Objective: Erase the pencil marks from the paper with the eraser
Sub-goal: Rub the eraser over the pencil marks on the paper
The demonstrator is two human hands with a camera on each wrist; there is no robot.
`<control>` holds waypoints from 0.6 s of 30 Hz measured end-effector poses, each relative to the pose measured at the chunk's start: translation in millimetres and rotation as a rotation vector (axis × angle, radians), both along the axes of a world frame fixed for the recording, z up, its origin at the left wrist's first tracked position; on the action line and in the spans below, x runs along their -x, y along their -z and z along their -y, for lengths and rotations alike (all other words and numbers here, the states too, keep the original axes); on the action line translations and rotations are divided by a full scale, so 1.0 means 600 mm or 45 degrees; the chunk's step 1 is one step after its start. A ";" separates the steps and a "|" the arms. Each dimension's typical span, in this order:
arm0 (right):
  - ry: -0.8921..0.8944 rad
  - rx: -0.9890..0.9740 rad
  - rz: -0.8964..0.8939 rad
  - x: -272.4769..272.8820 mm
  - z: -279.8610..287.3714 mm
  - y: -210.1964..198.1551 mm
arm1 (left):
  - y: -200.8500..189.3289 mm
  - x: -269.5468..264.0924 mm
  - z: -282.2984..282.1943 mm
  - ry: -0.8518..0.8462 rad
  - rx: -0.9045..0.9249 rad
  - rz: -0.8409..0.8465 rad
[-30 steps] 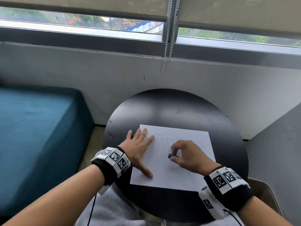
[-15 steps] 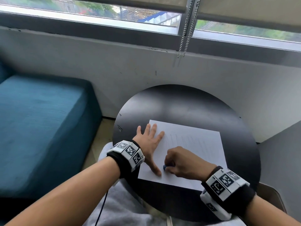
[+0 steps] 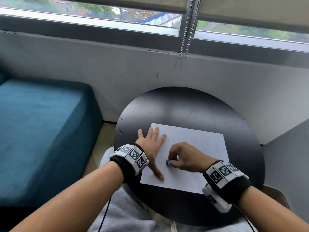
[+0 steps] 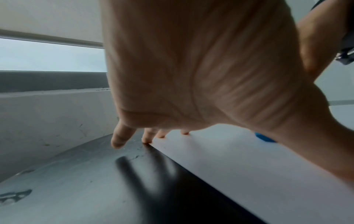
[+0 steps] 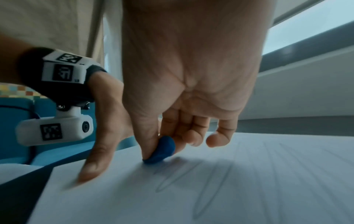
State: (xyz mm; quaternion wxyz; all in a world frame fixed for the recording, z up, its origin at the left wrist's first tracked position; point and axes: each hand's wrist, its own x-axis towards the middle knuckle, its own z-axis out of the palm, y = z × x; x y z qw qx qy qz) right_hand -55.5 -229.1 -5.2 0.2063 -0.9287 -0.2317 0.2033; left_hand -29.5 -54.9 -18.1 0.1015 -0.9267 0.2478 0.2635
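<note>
Right hand (image 3: 185, 156) pinches eraser (image 3: 167, 162) on paper (image 3: 200, 148); left hand (image 3: 150, 144) flat, pressing paper

Colours and patterns. The paper (image 3: 192, 156) is white, crossed by faint grey zigzag pencil marks (image 5: 191, 178). The eraser (image 5: 161, 150) is solid deep blue, and shows in the head view as a small blue spot. The round table (image 3: 184, 106) is glossy black with pale grey reflections and a few light scuffs near its left rim. The wristbands (image 3: 130, 156) are black, each carrying white blocks printed with black-and-white square fiducial codes; the wrist camera housing (image 5: 55, 131) is white with one such code. The couch (image 3: 41, 131) is teal with a fine woven texture. The wall (image 3: 83, 72) is off-white with dark specks; the window frame (image 3: 100, 32) is dark grey; the blind (image 3: 250, 9) is beige. The trousers (image 3: 127, 215) are light grey.
</note>
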 end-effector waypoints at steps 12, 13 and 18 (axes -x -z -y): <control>-0.055 -0.019 -0.062 -0.001 -0.005 0.007 | -0.002 0.003 0.000 -0.024 0.010 0.004; -0.112 0.002 -0.106 0.010 -0.009 0.007 | -0.002 0.003 0.000 -0.026 0.006 -0.003; -0.004 -0.012 -0.073 -0.024 0.001 0.003 | -0.001 0.001 0.002 -0.019 -0.007 0.007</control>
